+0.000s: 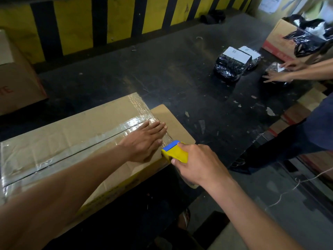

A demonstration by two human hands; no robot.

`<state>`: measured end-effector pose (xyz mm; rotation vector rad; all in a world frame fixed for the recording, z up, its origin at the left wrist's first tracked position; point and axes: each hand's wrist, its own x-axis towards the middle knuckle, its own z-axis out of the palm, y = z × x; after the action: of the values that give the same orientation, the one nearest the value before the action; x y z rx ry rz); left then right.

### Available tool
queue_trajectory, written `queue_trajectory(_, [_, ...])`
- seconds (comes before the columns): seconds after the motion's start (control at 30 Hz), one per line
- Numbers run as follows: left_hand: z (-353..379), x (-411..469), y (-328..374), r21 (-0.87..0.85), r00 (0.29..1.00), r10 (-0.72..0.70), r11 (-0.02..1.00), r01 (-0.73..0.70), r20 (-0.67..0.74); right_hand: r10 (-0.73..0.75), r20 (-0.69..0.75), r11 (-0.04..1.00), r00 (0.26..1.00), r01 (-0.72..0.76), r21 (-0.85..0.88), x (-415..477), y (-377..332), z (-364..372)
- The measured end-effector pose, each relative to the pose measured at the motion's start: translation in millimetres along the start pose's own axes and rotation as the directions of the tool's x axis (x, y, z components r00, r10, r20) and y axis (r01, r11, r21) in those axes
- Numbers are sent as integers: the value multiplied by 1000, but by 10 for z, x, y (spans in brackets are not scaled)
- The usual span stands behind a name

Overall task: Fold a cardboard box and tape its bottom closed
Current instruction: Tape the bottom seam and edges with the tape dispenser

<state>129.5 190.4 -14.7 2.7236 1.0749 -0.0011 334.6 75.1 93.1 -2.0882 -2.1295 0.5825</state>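
Box (72, 138) sits on the dark table (162, 69), taped face up, directly under my left hand and running back along my left forearm. Two flaps meet in a dark seam down the middle. Clear tape (129, 123) covers that seam, glossy and wrinkled; another strip crosses the box end just ahead of the fingertips.

Left hand (144, 141): palm down, fingers straight and together, pressing the tape flat near the box's end edge. It holds nothing.

Right hand (196, 165): just right of the left, fingers curled tight round a yellow dispenser (174, 151) with a blue top. The dispenser's nose sits at the box edge, just beside my left thumb. A short stretch of clear tape seems to run from the left fingertips down to it.

A cardboard flap (173, 121) juts out beyond the left fingertips, lower than the taped face; I cannot tell whether it rests on the table.

Ahead and right of my right hand, well apart: black-wrapped parcels (232, 65) with white labels. Another person's hands (281, 78) reach in from the right onto one more black parcel. Behind them, an open carton (281, 38) holding black plastic.

Far left of my left hand: a second carton (16, 78) with red lettering. Beyond the table, a wall (126, 20) striped yellow and black. Right of my right forearm, a thin string (288, 188) trails across the floor.
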Motion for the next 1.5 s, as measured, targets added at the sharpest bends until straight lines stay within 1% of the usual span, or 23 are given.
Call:
queue_trajectory(0.1, [-16, -11, 4, 13, 1000, 7, 1000, -7, 6, 0, 19, 1000, 1000, -1, 30, -18, 28, -48])
queue_trajectory(0.17, [-17, -3, 4, 17, 1000, 0, 1000, 0, 12, -9, 8, 999, 1000, 9, 47, -27, 46, -101])
queue_trajectory(0.27, [-8, 8, 2, 18, 1000, -9, 1000, 9, 17, -20, 15, 999, 1000, 19, 26, -67, 77, -144])
queue_trajectory(0.33, [-1, 7, 8, 18, 1000, -20, 1000, 20, 16, 2, 33, 999, 999, -3, 33, -158, 128, -131])
queue_trajectory(0.4, [-1, 2, 23, 17, 1000, -29, 999, 29, 2, 19, 19, 997, 1000, -20, 71, -246, 185, -109])
queue_trajectory(0.47, [-4, 1, 43, 17, 1000, -21, 1000, 21, 2, 6, -6, 997, 1000, -5, 73, -280, 229, -74])
queue_trajectory(0.63, [-10, -6, 43, 8, 1000, -16, 1000, 16, 4, 12, -6, 995, 1000, -11, 95, -356, 214, -2])
queue_trajectory(0.77, [-13, -21, 58, 1, 1000, -24, 1000, 24, 6, 20, 17, 1000, 1000, -20, 13, -354, 168, 91])
queue_trajectory(0.83, [-16, -23, 68, 3, 1000, -28, 1000, 28, 6, 33, 37, 999, 999, -34, 13, -346, 159, 126])
queue_trajectory(1.03, [-6, -6, 72, -3, 1000, -29, 1000, 29, 8, 59, 37, 998, 998, -60, 35, -313, 215, 103])
queue_trajectory(1.13, [-8, -6, 73, -3, 1000, -27, 1000, 27, 13, 49, 80, 999, 996, -48, -20, -222, 193, 90])
queue_trajectory(1.2, [-5, -6, 66, 3, 999, -28, 1000, 28, 17, 70, 127, 997, 989, -67, -29, -151, 170, 48])
queue_trajectory(1.5, [-19, -4, 65, 1, 999, -36, 999, 36, 30, 118, 226, 983, 967, -146, 112, 106, 293, -33])
